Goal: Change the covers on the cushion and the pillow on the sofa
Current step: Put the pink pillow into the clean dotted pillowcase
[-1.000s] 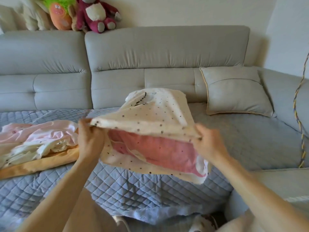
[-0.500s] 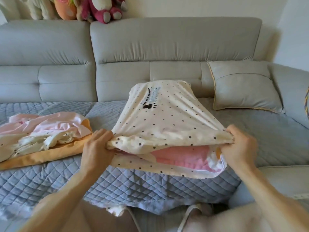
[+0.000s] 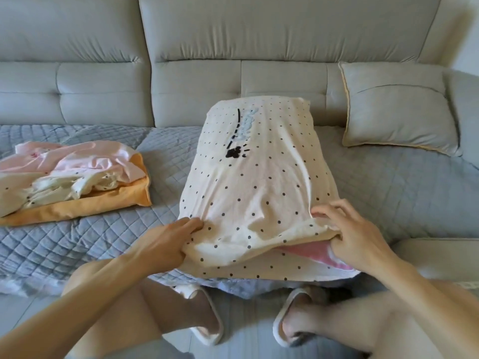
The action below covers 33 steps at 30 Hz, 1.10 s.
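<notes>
Two pale slippers (image 3: 207, 322) are seen nearest, on the floor below the front edge of the sofa seat. Just above them, the near left corner of the cream black-dotted fabric pillowcase (image 3: 259, 182) is gripped by the left hand (image 3: 166, 244), fingers curled into the cloth. The open hem at the near right corner is pinched by the right hand (image 3: 357, 239), fingers bent over the top layer. A pink soft pillow (image 3: 311, 251) is exposed in the opening beside the right hand; the rest is covered. The filled pillowcase is laid lengthwise at the seat's middle, from the front edge toward the backrest, on the grey-blue quilted sofa cover (image 3: 388, 190). Toward the seat's left edge, an orange flat fabric cushion (image 3: 85, 206) is topped by crumpled pink and white cloth (image 3: 77, 164). At the back right corner, a grey square cushion with yellow piping (image 3: 399, 110) is leaned against the grey padded sofa backrest (image 3: 259, 35).
</notes>
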Each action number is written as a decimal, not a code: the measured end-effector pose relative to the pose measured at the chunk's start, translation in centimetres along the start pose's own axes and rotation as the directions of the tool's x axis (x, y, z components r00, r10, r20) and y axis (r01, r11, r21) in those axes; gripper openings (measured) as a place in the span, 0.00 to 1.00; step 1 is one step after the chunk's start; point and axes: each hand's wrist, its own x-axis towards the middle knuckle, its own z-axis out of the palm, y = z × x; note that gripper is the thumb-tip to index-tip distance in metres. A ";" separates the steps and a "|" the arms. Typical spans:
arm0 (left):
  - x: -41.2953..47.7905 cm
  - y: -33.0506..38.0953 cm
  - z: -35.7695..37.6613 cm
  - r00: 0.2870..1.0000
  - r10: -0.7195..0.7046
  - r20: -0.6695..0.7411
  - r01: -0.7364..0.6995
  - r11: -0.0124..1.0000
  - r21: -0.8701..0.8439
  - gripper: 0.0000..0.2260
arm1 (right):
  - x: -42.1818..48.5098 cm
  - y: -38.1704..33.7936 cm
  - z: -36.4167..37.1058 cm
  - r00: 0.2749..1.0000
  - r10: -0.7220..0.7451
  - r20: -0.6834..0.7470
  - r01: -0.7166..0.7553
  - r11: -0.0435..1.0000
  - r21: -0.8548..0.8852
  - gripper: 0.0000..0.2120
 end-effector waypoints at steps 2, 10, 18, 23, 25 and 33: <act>-0.4 -0.6 0.5 0.970 0.074 -0.230 -0.084 0.996 -0.035 0.28 | -0.7 -0.2 0.8 0.982 -0.075 -0.173 0.089 0.993 0.079 0.24; -2.3 0.9 -1.1 0.980 0.148 -0.135 -0.147 0.989 0.019 0.14 | -1.5 -3.5 0.1 0.990 0.015 0.138 0.009 0.985 -0.175 0.07; -2.6 2.1 -2.1 0.988 -0.027 -0.153 0.015 0.997 -0.077 0.13 | -1.8 -3.0 -1.3 0.989 0.094 0.112 -0.108 0.986 0.125 0.10; -3.8 -0.1 -4.4 0.776 0.035 -0.629 -0.238 0.941 -0.242 0.07 | -3.6 -3.1 -5.3 0.867 0.312 -0.389 -0.115 0.884 0.453 0.17; -3.7 0.2 -5.3 0.735 0.149 -0.661 -0.290 0.951 -0.108 0.06 | -3.5 -3.7 -6.1 0.862 0.201 -0.465 -0.020 0.931 0.365 0.18; -6.5 0.4 -4.0 0.929 0.237 -0.284 -0.210 0.970 0.122 0.09 | -6.7 -4.6 -4.4 0.985 -0.118 -0.122 0.124 0.991 0.045 0.07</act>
